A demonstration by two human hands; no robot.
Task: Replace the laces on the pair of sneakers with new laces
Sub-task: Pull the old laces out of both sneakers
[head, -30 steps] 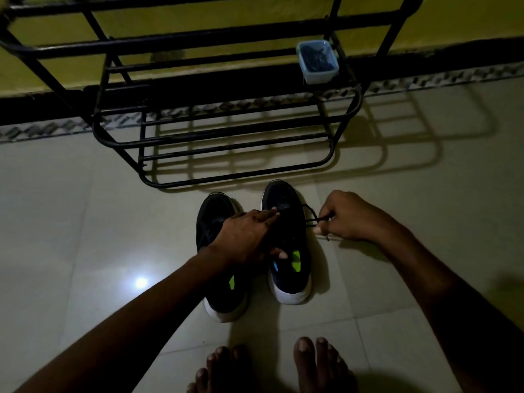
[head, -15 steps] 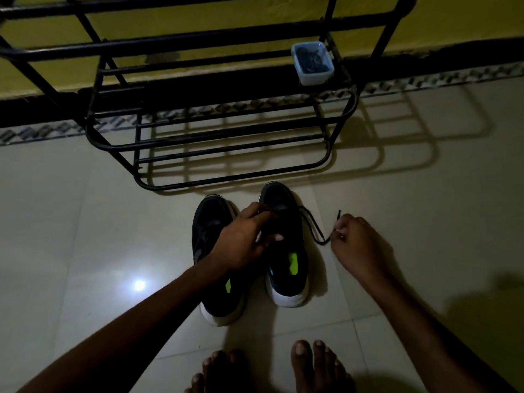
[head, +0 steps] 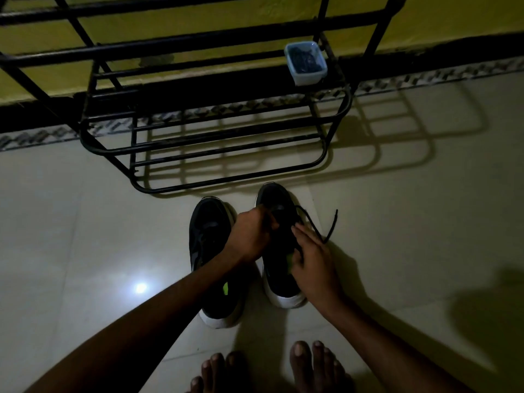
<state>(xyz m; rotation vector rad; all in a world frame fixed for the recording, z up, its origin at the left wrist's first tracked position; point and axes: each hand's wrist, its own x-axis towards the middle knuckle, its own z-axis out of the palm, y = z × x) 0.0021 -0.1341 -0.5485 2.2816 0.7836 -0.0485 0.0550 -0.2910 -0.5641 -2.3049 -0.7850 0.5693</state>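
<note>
Tiled floor bears two sneakers, a rack.

Brightness: dim overall, muddy colours, blacks crushed.
Glare: one small white hotspot on the glossy floor tiles, left of the forearm.
Shadows: the black metal rack throws barred shadows rightward over the tiles; a soft dark blot lies at far right.
Distortion: rack bars bow near the edges.
Sharpness: soft, grainy; sneaker detail lost.

The floor tiles looked glossy and smooth. Beyond them, the rack was dark painted metal. On it sat a translucent plastic tub.
</note>
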